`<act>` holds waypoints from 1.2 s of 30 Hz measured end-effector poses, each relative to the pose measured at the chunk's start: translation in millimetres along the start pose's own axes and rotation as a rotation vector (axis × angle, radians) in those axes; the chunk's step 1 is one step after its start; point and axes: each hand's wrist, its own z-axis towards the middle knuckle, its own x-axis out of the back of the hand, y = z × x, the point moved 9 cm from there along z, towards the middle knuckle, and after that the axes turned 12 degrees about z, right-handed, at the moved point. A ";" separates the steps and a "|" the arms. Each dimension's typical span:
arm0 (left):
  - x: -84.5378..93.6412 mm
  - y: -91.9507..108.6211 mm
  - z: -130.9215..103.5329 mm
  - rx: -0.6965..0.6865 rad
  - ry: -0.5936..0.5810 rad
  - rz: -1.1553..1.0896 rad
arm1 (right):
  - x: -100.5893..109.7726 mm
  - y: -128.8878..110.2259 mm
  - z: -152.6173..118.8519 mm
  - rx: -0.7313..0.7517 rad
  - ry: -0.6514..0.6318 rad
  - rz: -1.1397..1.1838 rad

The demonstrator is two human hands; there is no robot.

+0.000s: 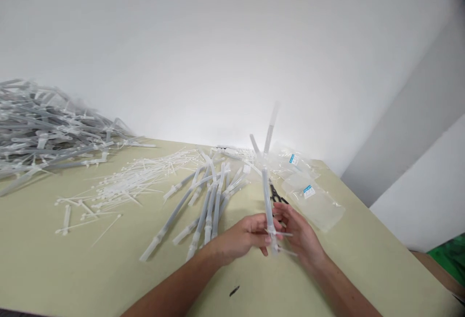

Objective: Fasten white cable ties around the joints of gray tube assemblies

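Observation:
Upright over the front of the table is a translucent grey tube with a forked upper end. Two white cable ties go around its lower part, their tails sticking out to the right. My left hand is closed on the tube near the upper tie, thumb and fingers at its side. Just right of the tube, my right hand has its fingers loosely curved and apart, close to the tie tails. Whether its fingertips touch the tube is hard to make out. Black-handled scissors lie behind my right hand, partly hidden.
Several similar tubes lie left of my hands. Loose white cable ties spread farther left, beside a big heap of tubes. Clear plastic bags with blue labels lie at right. A small black scrap is near the front. A wall stands behind.

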 end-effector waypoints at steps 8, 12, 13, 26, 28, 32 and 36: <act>-37.3 -42.1 -6.3 0.223 -0.348 -0.064 | -22.5 -0.1 -10.3 -0.047 -0.156 0.192; -36.1 -51.3 -3.0 0.223 -0.338 -0.081 | -17.2 1.3 -8.3 -0.053 -0.103 0.235; -36.2 -52.0 -2.2 0.225 -0.337 -0.083 | -16.6 1.6 -7.8 -0.056 -0.096 0.231; -31.7 -46.3 0.5 0.252 -0.274 -0.050 | -14.5 0.6 -9.4 -0.065 -0.020 0.172; -28.7 -47.7 1.2 0.269 -0.231 -0.048 | -14.5 1.6 -9.2 -0.069 -0.027 0.180; -12.4 -44.4 4.3 0.274 -0.042 0.000 | -14.6 6.3 -8.0 -0.090 -0.050 0.174; 14.7 -24.8 3.3 0.201 0.208 -0.011 | -15.8 4.5 -8.0 -0.064 -0.059 0.131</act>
